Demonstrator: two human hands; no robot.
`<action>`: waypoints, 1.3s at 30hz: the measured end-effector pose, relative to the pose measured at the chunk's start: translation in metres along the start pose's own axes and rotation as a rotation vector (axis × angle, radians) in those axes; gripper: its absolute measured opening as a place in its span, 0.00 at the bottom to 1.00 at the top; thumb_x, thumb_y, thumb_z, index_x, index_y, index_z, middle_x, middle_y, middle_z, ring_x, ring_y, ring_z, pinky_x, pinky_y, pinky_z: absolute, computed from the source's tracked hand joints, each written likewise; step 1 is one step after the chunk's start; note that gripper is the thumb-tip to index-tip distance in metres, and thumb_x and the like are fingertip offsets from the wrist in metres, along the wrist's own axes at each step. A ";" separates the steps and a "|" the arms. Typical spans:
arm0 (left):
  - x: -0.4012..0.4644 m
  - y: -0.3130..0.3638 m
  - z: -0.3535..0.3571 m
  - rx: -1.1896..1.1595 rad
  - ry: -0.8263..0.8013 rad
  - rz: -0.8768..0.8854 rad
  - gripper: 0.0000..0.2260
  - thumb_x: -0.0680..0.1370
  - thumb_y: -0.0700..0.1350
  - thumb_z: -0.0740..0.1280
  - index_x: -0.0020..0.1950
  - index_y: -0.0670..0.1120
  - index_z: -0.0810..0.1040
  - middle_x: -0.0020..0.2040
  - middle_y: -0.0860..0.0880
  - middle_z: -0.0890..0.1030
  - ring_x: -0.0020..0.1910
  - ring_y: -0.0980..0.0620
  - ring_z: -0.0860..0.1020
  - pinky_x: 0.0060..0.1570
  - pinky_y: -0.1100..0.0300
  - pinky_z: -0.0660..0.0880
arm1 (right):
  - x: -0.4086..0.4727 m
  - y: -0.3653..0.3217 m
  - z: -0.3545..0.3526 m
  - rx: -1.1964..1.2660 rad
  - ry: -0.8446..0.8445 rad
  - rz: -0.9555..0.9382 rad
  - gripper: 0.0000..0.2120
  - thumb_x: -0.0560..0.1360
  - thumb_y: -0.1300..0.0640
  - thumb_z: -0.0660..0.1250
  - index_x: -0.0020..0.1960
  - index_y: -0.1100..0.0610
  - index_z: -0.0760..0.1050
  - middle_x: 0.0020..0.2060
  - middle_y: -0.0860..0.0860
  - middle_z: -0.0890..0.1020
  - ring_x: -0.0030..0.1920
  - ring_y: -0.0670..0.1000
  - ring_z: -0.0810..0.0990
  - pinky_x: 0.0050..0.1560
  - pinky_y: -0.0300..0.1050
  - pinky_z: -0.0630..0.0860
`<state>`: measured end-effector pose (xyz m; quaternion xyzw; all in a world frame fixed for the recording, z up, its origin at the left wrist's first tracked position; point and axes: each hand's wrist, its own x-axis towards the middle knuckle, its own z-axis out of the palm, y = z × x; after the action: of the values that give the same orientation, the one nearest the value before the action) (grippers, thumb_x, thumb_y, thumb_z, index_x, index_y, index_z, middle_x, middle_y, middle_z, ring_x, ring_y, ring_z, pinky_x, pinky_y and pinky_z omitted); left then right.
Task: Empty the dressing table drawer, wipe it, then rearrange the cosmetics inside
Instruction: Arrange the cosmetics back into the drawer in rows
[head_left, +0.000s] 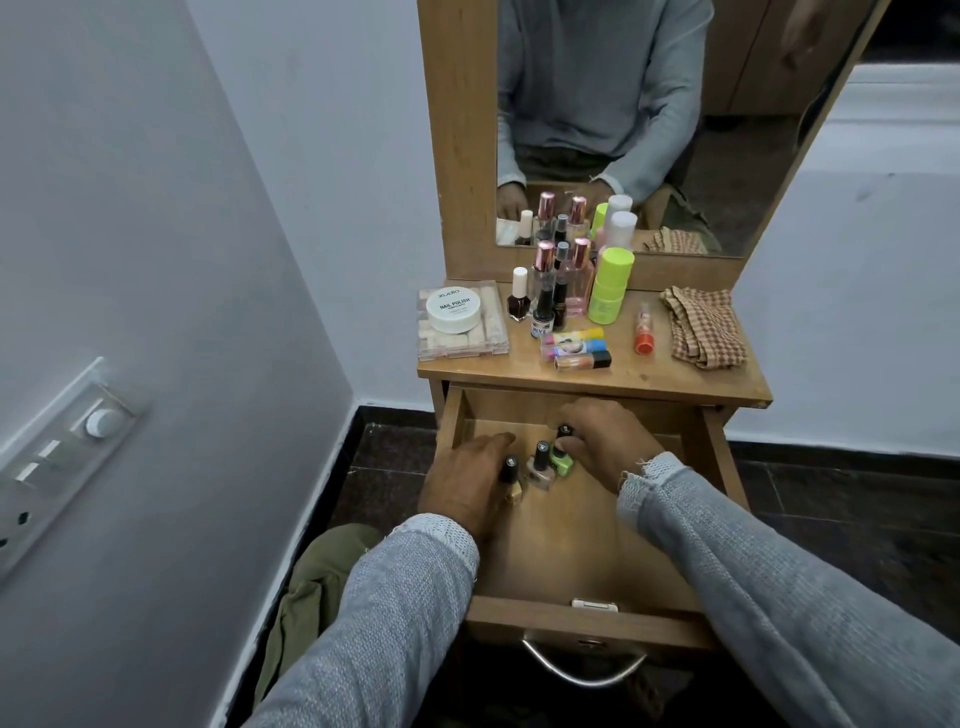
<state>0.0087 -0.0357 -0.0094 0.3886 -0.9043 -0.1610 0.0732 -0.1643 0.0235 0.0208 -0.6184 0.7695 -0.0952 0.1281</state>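
Drawer (582, 556): pulled fully out below the worktop (675, 379), floor mostly bare wood. Three small polish bottles stand upright near its back left, close together: a yellow one (511, 480), a beige one (540, 467), a green one (562, 451).

Left hand (470, 486): inside the drawer, fingers curled round the yellow bottle, steadying it upright at the end of the row.

Right hand (605, 441): reaching in from the right, fingers pinching the green bottle at its body, apparently seating it just beside the beige one.

Worktop stock, awaiting return by my reading: clear compartment box (462, 332) with a white "NAIL POLISH" tub (454, 310) resting on its lid; a cluster of upright perfume and polish bottles (558, 291); two stacked lime-green jars (608, 288); three small tubes lying on their sides (576, 348); one orange bottle lying flat (644, 332).

Checked cloth (704, 327): folded at the worktop's right edge, set aside; this suggests wiping is done and rearranging is under way.

Mirror (649, 104): behind the worktop.
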 end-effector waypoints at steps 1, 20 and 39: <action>0.001 0.000 0.001 0.003 -0.001 0.004 0.22 0.79 0.42 0.65 0.72 0.51 0.67 0.67 0.48 0.76 0.64 0.48 0.75 0.62 0.55 0.71 | 0.000 0.000 0.002 0.010 -0.001 0.001 0.06 0.75 0.57 0.66 0.51 0.55 0.76 0.48 0.51 0.78 0.49 0.53 0.77 0.46 0.44 0.70; 0.007 -0.005 0.012 -0.080 -0.068 0.029 0.26 0.76 0.40 0.68 0.72 0.51 0.66 0.65 0.46 0.77 0.61 0.44 0.76 0.61 0.51 0.73 | -0.028 -0.014 0.025 0.433 -0.166 0.326 0.18 0.66 0.64 0.76 0.54 0.59 0.77 0.46 0.52 0.83 0.46 0.52 0.82 0.52 0.47 0.80; 0.004 -0.028 0.006 -0.313 0.384 -0.312 0.20 0.75 0.33 0.67 0.64 0.49 0.74 0.59 0.46 0.76 0.59 0.46 0.75 0.59 0.50 0.74 | 0.011 -0.029 0.086 0.478 -0.077 0.246 0.22 0.58 0.55 0.78 0.48 0.49 0.75 0.46 0.50 0.79 0.46 0.51 0.80 0.50 0.49 0.80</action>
<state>0.0238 -0.0550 -0.0252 0.5303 -0.7674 -0.2314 0.2763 -0.1124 0.0074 -0.0526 -0.4754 0.7892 -0.2343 0.3102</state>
